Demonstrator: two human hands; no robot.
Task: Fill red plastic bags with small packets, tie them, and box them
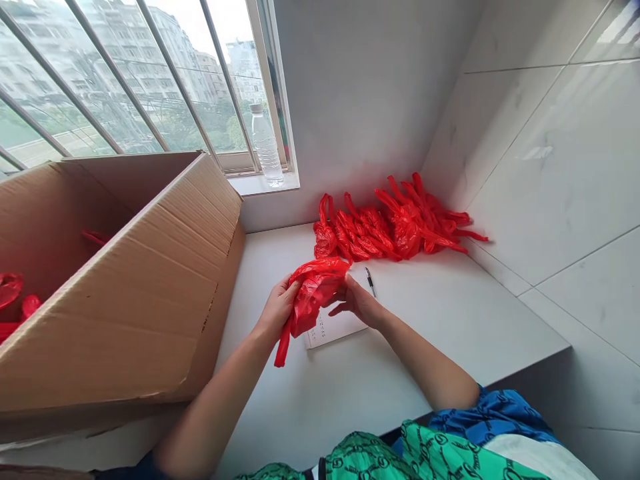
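From my remote view, one red bag (317,293) is in work at mid-frame, raised over the bench (450,313). Left hand (276,308) is closed around its left side, a loose strip hanging below; right hand (364,301) appears to pinch its right edge between thumb and finger, the other fingers loosely spread. Folding state: crumpled, with no neat shape that I can make out. Done, by my estimate: a row of bunched red bags (405,223) lies along the wall, upper right of centre; I cannot count them reliably, since they overlap. Left, probably: more red plastic (10,290) shows inside the box (140,293), far left, its full contents hidden by the near wall. Booklet (343,327) lies partly under the held bag in view, pen (370,281) just beside it. I judge the work partway, this bag unfinished.
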